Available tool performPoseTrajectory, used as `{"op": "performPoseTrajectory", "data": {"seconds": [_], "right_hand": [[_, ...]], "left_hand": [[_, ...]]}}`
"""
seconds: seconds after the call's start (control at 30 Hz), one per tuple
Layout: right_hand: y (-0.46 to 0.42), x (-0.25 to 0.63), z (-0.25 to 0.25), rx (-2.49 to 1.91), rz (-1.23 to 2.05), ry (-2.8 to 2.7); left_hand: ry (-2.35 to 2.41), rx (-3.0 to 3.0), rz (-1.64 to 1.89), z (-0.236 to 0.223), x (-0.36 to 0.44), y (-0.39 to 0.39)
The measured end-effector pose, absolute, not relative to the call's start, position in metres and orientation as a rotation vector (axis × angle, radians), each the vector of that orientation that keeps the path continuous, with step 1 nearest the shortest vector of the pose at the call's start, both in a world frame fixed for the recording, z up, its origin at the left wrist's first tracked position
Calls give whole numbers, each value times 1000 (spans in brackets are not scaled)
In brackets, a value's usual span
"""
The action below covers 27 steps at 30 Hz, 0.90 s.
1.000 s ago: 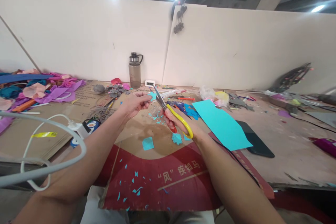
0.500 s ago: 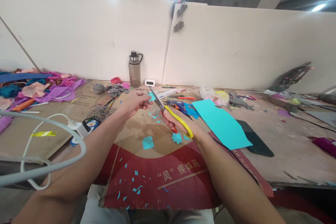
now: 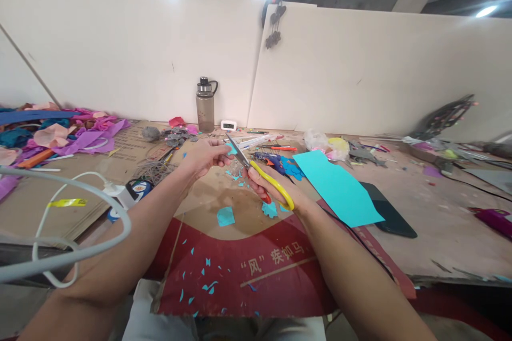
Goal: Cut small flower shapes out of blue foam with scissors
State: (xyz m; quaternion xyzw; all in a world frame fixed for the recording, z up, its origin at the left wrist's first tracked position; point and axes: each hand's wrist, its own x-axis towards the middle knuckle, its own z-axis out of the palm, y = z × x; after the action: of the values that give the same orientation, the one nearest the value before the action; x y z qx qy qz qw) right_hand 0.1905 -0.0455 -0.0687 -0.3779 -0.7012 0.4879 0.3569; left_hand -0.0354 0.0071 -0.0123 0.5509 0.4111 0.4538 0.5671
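Note:
My left hand (image 3: 208, 157) pinches a small turquoise paper piece (image 3: 231, 148) between thumb and fingertips. In my right hand (image 3: 262, 181) is a pair of scissors (image 3: 267, 175) with yellow and red handles, its blades pointing up and left beside that piece. Whether the blades touch the paper I cannot tell. Below the hands, a turquoise square with a rounded corner (image 3: 226, 216) and a flower-shaped cutout (image 3: 269, 210) lie on the cardboard (image 3: 248, 232). Tiny turquoise scraps (image 3: 208, 287) are scattered over its red part.
A large turquoise sheet (image 3: 340, 192) overlaps a dark flat tablet-like object (image 3: 390, 213) on the right. Behind the hands stand a bottle (image 3: 205, 109) and a small white digital display (image 3: 228, 126). Coloured fabric-like scraps (image 3: 60, 136) pile up at left, and a white cable (image 3: 124, 224) loops over the left forearm.
The scissors and right hand have shifted slightly down and left, and the blades have drawn closer together. The turquoise piece in my left hand shows less of itself than before.

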Motion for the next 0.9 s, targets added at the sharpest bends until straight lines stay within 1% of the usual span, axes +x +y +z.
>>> {"op": "performPoseTrajectory", "data": {"seconds": [0.43, 0.9], "right_hand": [[-54, 183, -56, -1024, 1281, -1846], [-61, 178, -50, -1033, 1171, -1849]], "left_hand": [[977, 1268, 1070, -10, -35, 5], [979, 1239, 1065, -7, -33, 3]]}}
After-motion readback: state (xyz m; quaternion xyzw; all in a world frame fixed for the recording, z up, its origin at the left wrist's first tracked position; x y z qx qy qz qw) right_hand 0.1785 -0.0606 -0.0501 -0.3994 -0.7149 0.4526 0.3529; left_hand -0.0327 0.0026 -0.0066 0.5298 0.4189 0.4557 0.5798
